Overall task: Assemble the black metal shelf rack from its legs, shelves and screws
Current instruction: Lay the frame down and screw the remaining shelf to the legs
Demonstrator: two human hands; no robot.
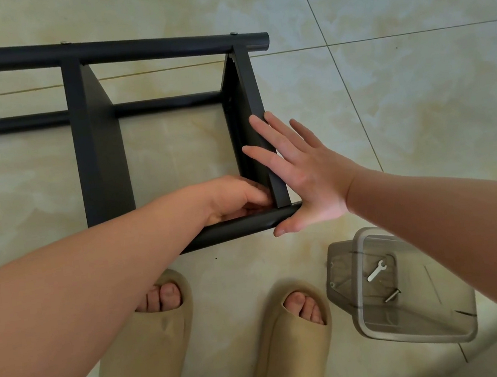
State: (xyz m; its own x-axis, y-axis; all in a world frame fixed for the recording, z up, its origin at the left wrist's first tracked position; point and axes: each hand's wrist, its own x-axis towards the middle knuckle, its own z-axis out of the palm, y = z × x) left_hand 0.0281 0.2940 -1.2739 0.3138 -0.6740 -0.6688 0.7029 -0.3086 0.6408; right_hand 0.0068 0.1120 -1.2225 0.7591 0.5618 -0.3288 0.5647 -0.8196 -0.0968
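The black metal rack (98, 150) lies on its side on the tiled floor, with round legs running left to right and two shelves standing on edge between them. My right hand (299, 176) lies flat with straight fingers against the outer face of the right shelf (249, 100), its thumb under the end of the near leg (239, 227). My left hand (236, 199) reaches inside the corner where that shelf meets the near leg, its fingers curled there. What they hold is hidden.
A clear plastic box (412, 309) sits on the floor at the lower right, holding a small wrench (376, 270) and a screw (392, 295); its lid (339, 274) lies beside it. My feet in beige slippers (148, 351) stand just below the rack.
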